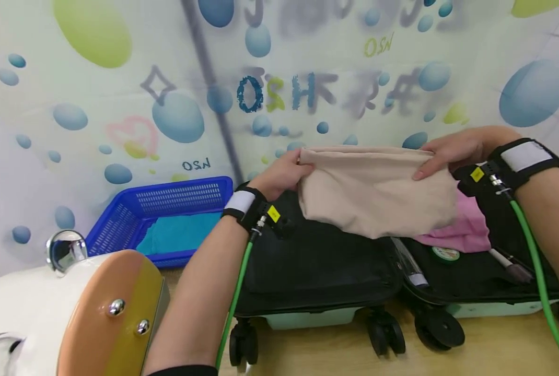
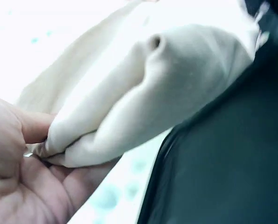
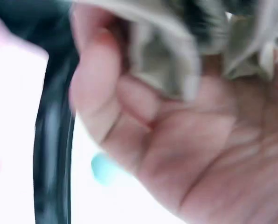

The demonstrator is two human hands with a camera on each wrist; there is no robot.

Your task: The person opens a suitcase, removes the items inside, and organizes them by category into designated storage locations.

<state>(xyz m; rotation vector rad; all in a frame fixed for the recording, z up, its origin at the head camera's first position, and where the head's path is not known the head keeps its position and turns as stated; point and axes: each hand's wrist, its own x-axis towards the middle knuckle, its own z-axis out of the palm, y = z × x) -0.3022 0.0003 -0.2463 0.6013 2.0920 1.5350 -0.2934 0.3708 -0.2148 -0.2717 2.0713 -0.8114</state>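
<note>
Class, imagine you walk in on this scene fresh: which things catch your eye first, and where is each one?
First, the beige cloth held up in the middle, the left hand pinching one top corner and the right hand the other. Beneath it lies the open black suitcase with a pink garment in its right half. At the left stands a blue basket.

- The wooden bench (image 1: 486, 350) spreads below both hands.
- An open black suitcase (image 1: 317, 266) stands on it on its wheels, directly under the hands.
- A blue basket (image 1: 119, 219) sits left of the left hand (image 1: 284, 175), just beside the suitcase.
</note>
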